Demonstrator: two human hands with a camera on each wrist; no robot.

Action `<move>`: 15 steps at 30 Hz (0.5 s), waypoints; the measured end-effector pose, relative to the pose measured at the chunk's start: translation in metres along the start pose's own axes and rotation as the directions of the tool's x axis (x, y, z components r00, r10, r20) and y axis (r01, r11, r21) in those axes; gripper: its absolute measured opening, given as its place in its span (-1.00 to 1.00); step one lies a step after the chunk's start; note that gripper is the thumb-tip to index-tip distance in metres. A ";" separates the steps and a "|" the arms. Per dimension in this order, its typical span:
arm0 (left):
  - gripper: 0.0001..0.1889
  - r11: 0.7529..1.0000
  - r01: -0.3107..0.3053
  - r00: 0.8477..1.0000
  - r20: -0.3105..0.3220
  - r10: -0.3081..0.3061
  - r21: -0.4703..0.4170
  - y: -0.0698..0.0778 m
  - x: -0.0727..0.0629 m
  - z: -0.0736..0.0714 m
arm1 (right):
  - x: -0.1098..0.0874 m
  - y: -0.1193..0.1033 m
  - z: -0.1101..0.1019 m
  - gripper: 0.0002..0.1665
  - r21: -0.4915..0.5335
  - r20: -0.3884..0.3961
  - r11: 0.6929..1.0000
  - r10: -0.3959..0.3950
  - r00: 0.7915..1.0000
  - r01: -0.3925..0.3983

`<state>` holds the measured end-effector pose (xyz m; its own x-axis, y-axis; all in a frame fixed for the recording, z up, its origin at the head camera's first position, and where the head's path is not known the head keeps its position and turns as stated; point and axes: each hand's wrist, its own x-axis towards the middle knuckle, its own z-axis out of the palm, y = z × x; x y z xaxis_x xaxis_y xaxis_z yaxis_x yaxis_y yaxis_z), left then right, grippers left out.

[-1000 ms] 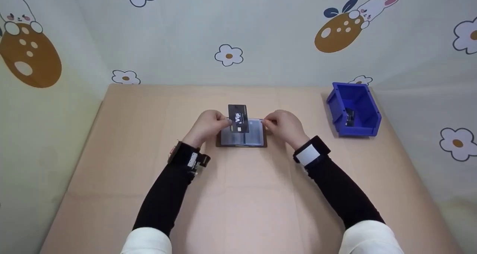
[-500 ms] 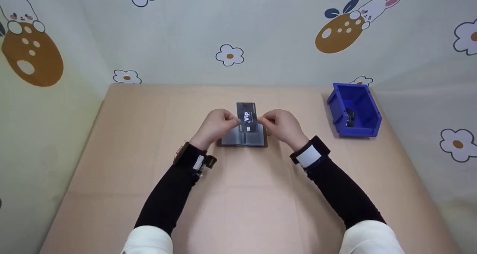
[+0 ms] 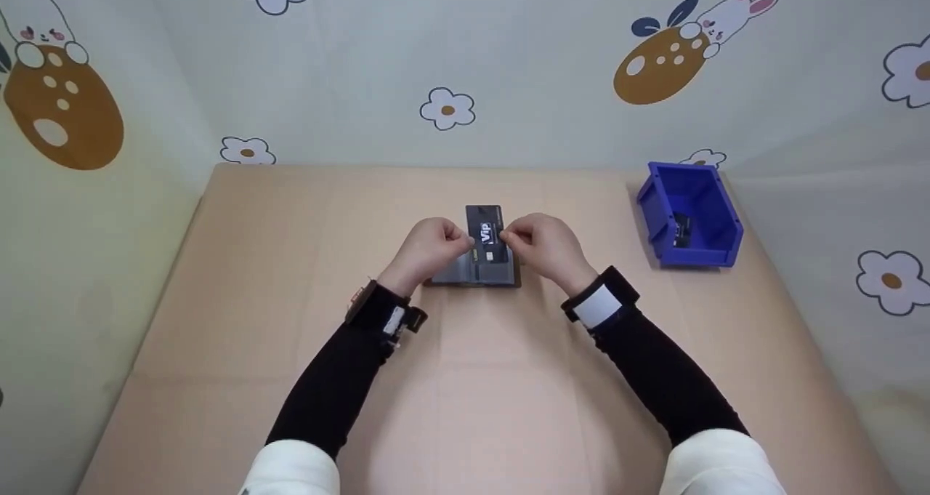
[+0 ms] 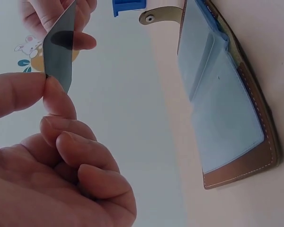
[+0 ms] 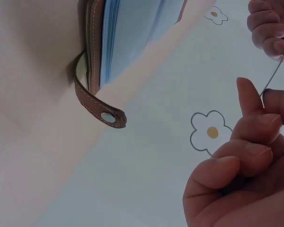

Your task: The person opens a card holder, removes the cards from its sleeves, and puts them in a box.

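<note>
A dark card (image 3: 479, 214) marked "Vip" is held up above the wallet in the head view. My left hand (image 3: 434, 246) pinches its left edge between thumb and index finger, the other fingers curled. On the opposite edge, the thumb and index finger of my right hand (image 3: 550, 248) pinch it too. Edge-on, the card (image 4: 59, 59) shows between both hands in the left wrist view. Below it the brown card wallet (image 4: 241, 171) lies spread on the table, apart from the hands, with translucent plastic sleeves (image 4: 229, 109) showing. Its snap strap (image 5: 92, 104) sticks out at the right.
A blue bin (image 3: 694, 257) stands at the table's back right, with a small dark object (image 3: 681, 230) inside. Behind the table (image 3: 479, 408) hangs a patterned cloth backdrop (image 3: 349, 81).
The card and my left hand have moved right over the wallet, then slightly down. My right hand has come to the card's right edge and now pinches it.
</note>
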<state>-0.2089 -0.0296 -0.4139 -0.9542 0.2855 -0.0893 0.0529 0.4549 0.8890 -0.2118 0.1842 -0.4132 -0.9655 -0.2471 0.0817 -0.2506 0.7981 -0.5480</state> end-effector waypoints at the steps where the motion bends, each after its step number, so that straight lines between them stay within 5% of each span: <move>1: -0.55 1.000 -0.001 1.000 -0.003 0.001 -0.001 0.000 0.000 0.001 | 0.000 0.000 0.000 -0.74 0.003 -0.001 1.000 0.000 1.000 0.000; 15: -0.63 0.996 -0.038 0.999 -0.031 0.041 0.076 -0.004 0.003 0.008 | 0.001 0.005 -0.003 -0.75 0.096 0.007 0.993 0.066 0.998 -0.066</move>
<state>-0.2096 -0.0233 -0.4214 -0.9599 0.2777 -0.0393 0.1115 0.5066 0.8549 -0.2137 0.1894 -0.4131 -0.9794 -0.1978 0.0395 -0.1781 0.7560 -0.6299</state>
